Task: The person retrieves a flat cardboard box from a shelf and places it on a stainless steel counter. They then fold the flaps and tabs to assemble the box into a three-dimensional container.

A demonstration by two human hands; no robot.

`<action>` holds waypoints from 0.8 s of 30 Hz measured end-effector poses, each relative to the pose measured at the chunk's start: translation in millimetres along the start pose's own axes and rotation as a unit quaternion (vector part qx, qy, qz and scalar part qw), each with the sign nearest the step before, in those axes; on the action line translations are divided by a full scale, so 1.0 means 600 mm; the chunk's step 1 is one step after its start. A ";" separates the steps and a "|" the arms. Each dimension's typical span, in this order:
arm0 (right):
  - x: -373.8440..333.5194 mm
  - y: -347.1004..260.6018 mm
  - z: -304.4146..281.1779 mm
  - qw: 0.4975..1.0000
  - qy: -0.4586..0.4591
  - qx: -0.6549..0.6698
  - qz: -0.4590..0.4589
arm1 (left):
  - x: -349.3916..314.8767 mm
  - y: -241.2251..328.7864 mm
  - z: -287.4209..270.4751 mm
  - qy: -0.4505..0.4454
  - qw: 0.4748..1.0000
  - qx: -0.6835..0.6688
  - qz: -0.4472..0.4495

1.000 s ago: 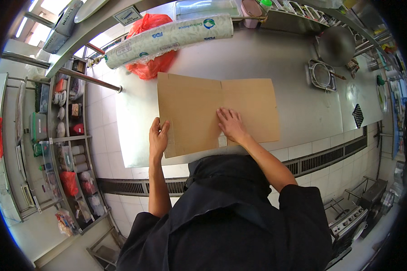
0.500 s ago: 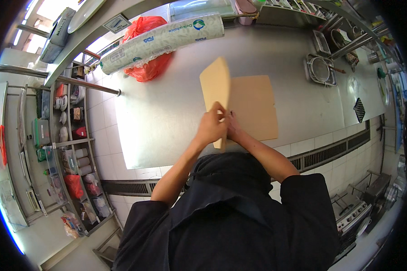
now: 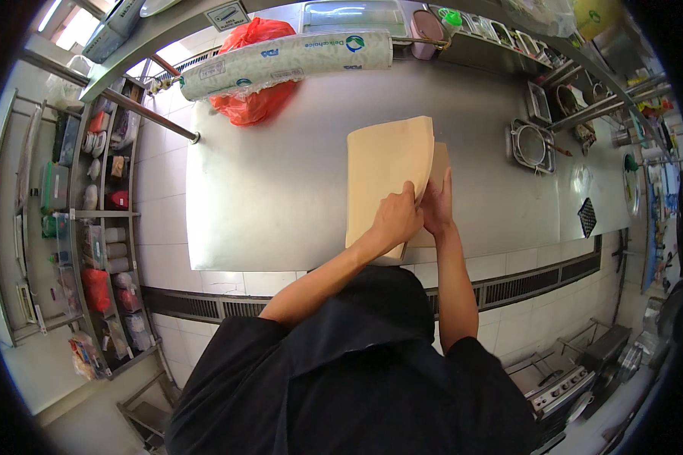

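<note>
Log folded brown cardboard sheet (image 3: 383, 171) at roughly the middle of the front edge of the table (image 3: 273, 205), with lower panel peeking out past right side of upper flap. Likely light; stiff when flat, springy near the fold, with slight bowing in the upper flap. Not fragile, but probably easy to dent at corners. Looks dry and matt, so likely little slip in the fingers, maybe some slide on smooth metal. Best taken by open right side, pinching both layers, or pressed flat near the left side. For left hand (image 3: 398, 218): narrow, curled on flap by its right side, forefinger extended; cannot tell about any pinch underneath. For right hand (image 3: 437, 208): fairly wide, fingers long and straight alongside same side; cannot tell about thumb contact. Around it: satin steel tabletop; above far left corner, long patterned roll (image 3: 296, 64); beneath, crinkled red plastic bag (image 3: 254, 108); toward right edge, round mesh strainer (image 3: 532, 144) and flat black grid-textured piece (image 3: 587, 218).
</note>
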State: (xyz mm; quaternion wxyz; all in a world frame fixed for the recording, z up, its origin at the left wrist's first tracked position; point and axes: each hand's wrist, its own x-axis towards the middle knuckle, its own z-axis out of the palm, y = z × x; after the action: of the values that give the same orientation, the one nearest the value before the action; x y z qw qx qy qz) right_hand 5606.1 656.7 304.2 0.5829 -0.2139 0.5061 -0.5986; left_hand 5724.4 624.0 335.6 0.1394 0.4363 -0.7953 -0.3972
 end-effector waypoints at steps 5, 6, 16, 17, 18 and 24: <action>0.042 -0.060 0.007 0.975 -0.017 -0.203 0.084 | -0.007 0.005 -0.011 -0.001 1.000 -0.006 -0.002; 0.050 -0.072 0.015 0.961 -0.015 -0.256 0.102 | -0.007 0.005 -0.017 0.001 1.000 0.004 -0.009; 0.042 -0.094 0.062 0.899 0.012 -0.430 0.076 | -0.029 -0.101 -0.109 0.026 0.994 -0.094 -0.043; 0.052 -0.079 0.043 0.900 0.003 -0.426 0.092 | -0.009 -0.128 -0.104 0.030 0.993 -0.087 -0.077; 0.065 -0.065 0.032 0.899 -0.014 -0.424 0.106 | 0.012 -0.175 -0.072 0.080 0.996 -0.023 -0.032; 0.061 -0.081 0.046 0.927 -0.021 -0.363 0.093 | 0.078 -0.285 0.027 0.143 0.985 -0.042 0.085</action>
State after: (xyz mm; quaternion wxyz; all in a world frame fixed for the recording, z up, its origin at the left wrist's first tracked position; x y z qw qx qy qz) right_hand 5597.5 604.2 344.6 0.5291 -0.3752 0.6939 -0.3128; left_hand 5787.6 542.6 190.7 0.3033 0.4135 -0.7839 -0.3500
